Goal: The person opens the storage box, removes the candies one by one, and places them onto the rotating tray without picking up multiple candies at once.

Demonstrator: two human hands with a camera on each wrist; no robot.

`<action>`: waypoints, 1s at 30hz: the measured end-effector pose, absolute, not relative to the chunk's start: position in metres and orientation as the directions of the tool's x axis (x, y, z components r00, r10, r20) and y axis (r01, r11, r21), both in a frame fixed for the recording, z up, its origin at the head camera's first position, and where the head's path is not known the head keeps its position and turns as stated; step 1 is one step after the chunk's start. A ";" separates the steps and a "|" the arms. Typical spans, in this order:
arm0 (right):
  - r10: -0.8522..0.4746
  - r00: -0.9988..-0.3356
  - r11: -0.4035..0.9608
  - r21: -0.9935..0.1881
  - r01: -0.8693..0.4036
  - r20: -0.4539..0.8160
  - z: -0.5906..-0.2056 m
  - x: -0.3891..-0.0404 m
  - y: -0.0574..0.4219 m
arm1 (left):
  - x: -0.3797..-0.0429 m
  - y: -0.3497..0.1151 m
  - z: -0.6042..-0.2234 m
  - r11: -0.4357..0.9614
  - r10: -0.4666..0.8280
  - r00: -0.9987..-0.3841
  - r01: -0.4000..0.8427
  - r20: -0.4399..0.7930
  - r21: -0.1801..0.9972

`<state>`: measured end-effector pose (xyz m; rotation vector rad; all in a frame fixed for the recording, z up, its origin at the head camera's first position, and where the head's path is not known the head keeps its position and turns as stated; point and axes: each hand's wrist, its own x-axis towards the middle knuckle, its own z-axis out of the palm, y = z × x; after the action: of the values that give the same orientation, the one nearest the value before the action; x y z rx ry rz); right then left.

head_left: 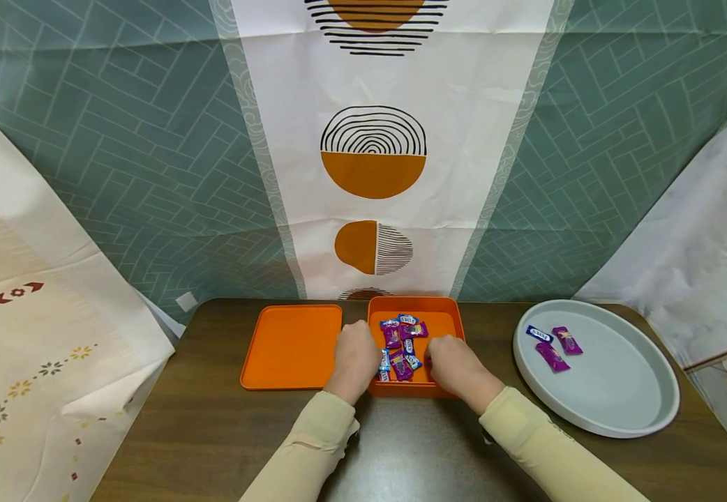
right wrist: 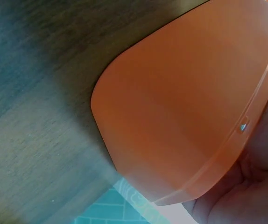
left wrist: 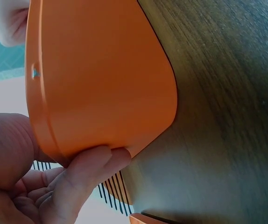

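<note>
An orange open box (head_left: 412, 391) stands on the table, with several small wrapped candies (head_left: 401, 366) in purple and blue-white wrappers inside. My left hand (head_left: 357, 354) is at the box's left side. In the left wrist view its thumb and fingers pinch the rim near a corner, with fingertips against the outer wall (left wrist: 101, 79). My right hand (head_left: 459, 371) grips the rim on the right side, fingers curled. The right wrist view shows the box's outer wall (right wrist: 180, 102) with that hand behind the rim, its fingertips mostly hidden.
Left of the box lies a flat orange lid (head_left: 294, 346). On the right stands a round grey tray (head_left: 615, 369) holding a blue candy (head_left: 540, 334) and two purple candies (head_left: 552, 357). A patterned curtain (head_left: 372, 174) hangs behind the brown wooden table (head_left: 225, 432).
</note>
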<state>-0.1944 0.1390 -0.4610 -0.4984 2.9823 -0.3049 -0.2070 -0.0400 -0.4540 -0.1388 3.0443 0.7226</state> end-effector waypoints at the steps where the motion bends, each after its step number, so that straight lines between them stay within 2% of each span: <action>1: -0.330 -0.941 0.926 -0.218 -0.308 -0.071 -0.461 -0.194 0.139 | -0.207 -0.040 -0.454 0.890 -0.085 -0.996 -0.089 -0.029 0.446; 7: -0.314 -0.945 0.928 -0.244 -0.283 -0.097 -0.457 -0.193 0.141 | -0.207 -0.039 -0.454 0.892 -0.091 -0.995 -0.097 -0.034 0.441; 11: -0.338 -0.938 0.917 -0.251 -0.310 -0.080 -0.453 -0.193 0.144 | -0.207 -0.039 -0.453 0.891 -0.095 -0.995 -0.105 -0.044 0.441; 17: -0.352 -0.936 0.903 -0.262 -0.341 0.004 -0.441 -0.195 0.151 | -0.207 -0.039 -0.453 0.889 -0.094 -0.995 -0.101 -0.038 0.447; 22: -0.346 -0.929 0.901 -0.231 -0.367 0.130 -0.422 -0.195 0.164 | -0.207 -0.040 -0.453 0.890 -0.083 -0.996 -0.084 -0.022 0.448; 26: -0.303 -0.926 0.892 -0.274 -0.359 0.227 -0.408 -0.193 0.178 | -0.206 -0.040 -0.452 0.889 -0.081 -0.996 -0.084 -0.026 0.451; 30: -0.249 -0.931 0.887 -0.323 -0.330 0.267 -0.401 -0.190 0.194 | -0.205 -0.040 -0.451 0.886 -0.082 -0.996 -0.093 -0.044 0.455</action>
<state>-0.1901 0.1940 -0.4011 -0.5066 3.2643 -0.6230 -0.2053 -0.0402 -0.4509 -0.1402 3.0279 0.7316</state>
